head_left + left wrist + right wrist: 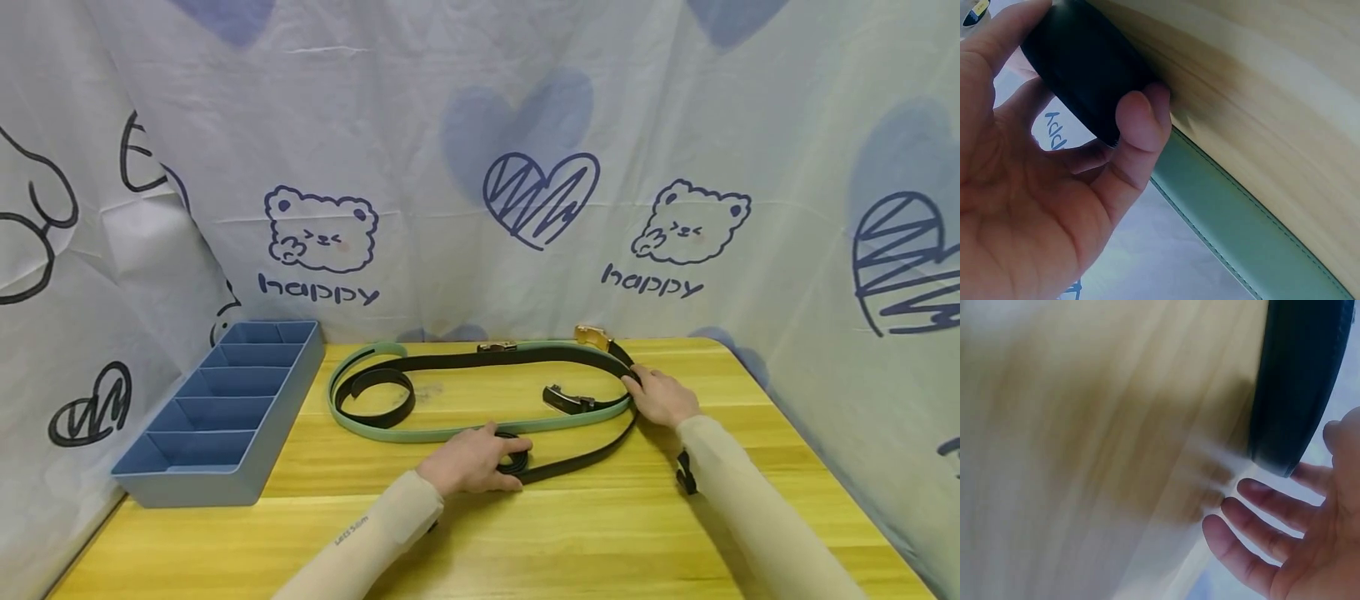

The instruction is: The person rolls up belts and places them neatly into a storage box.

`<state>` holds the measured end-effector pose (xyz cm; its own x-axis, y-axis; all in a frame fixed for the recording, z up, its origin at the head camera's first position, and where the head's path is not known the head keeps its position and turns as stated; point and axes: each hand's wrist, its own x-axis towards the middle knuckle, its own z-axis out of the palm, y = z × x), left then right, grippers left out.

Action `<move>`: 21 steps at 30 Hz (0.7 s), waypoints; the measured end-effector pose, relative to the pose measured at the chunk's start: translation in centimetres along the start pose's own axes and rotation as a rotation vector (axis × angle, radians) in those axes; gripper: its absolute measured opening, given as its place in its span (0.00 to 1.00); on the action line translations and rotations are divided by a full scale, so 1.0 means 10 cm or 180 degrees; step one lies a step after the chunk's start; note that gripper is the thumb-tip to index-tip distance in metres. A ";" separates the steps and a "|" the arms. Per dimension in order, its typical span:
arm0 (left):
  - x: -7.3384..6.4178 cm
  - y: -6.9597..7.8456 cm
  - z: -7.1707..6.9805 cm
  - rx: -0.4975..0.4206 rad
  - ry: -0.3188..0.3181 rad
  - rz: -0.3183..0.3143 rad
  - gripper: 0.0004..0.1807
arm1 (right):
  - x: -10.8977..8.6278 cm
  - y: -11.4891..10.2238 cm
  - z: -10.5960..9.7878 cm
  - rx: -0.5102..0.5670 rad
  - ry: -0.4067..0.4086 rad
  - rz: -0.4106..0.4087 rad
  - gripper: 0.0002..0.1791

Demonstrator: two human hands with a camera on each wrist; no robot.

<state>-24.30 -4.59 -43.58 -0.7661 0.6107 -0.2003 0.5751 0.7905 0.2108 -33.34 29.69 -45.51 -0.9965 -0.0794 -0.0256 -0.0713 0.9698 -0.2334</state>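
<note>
My left hand [468, 461] holds a small roll of black belt [1088, 69] on its edge, with thumb and fingers curled around it. From that roll the black strap [577, 465] runs right and curves up toward my right hand [663, 396]. There the right fingers lie loosely extended against the strap's bend [1294, 394]. A pale green belt [442, 435] loops behind the roll, and another black belt [465, 360] follows it along the back, curling into a ring at the left. Inside the loop lies a dark buckle [570, 401].
A blue divided organizer box [195, 490] stands at the left of the wooden table [600, 542]. Near the back edge are a gold-coloured buckle [592, 336] and a darker buckle [497, 347]. A printed white curtain [427, 208] hangs behind and at both sides.
</note>
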 end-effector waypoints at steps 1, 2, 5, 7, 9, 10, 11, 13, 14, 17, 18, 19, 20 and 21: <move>0.00 0.00 0.00 -0.0002 -0.0004 -0.0007 0.37 | 0.00 0.01 -0.01 -0.0022 -0.0012 0.0023 0.34; 0.00 0.00 0.00 -0.0004 -0.0004 -0.0014 0.37 | -0.01 0.03 -0.01 -0.0042 -0.0015 0.0042 0.35; 0.00 0.00 0.00 0.0000 0.0001 -0.0022 0.37 | -0.04 0.08 -0.04 -0.0131 0.0019 0.0133 0.36; 0.00 0.00 0.00 0.0002 0.0008 -0.0017 0.37 | -0.06 0.12 -0.06 -0.0169 0.0040 0.0251 0.34; 0.00 0.00 0.00 0.0004 0.0010 -0.0014 0.37 | -0.08 0.14 -0.09 -0.0184 0.0028 0.0397 0.31; 0.00 0.00 0.00 0.0009 0.0010 -0.0012 0.37 | -0.09 0.16 -0.10 -0.0174 0.0007 0.0476 0.30; 0.00 0.00 0.00 0.0005 0.0009 -0.0015 0.37 | -0.10 0.17 -0.12 -0.0167 -0.0017 0.0543 0.29; 0.00 0.00 0.00 0.0010 0.0010 -0.0018 0.37 | -0.13 0.20 -0.15 -0.0144 -0.0048 0.0635 0.27; 0.00 -0.01 0.00 0.0013 0.0008 -0.0020 0.37 | -0.14 0.22 -0.17 -0.0129 -0.0059 0.0672 0.26; 0.01 -0.01 0.00 0.0027 0.0014 -0.0020 0.37 | -0.18 0.28 -0.20 -0.0103 -0.0095 0.0748 0.25; 0.01 -0.01 0.00 0.0026 0.0014 -0.0016 0.37 | -0.19 0.30 -0.20 -0.0101 -0.0106 0.0769 0.24; 0.01 -0.01 0.00 0.0025 0.0013 -0.0015 0.37 | -0.20 0.32 -0.21 -0.0108 -0.0130 0.0793 0.24; 0.01 -0.01 0.01 0.0025 0.0014 -0.0011 0.37 | -0.21 0.33 -0.21 -0.0124 -0.0151 0.0818 0.24; 0.01 -0.01 0.01 0.0019 0.0014 -0.0007 0.37 | -0.21 0.34 -0.21 -0.0135 -0.0172 0.0845 0.25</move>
<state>-24.39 -4.60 -43.69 -0.7686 0.6088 -0.1965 0.5752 0.7921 0.2045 -31.53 33.65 -44.24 -0.9769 0.1678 -0.1325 0.1893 0.9670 -0.1706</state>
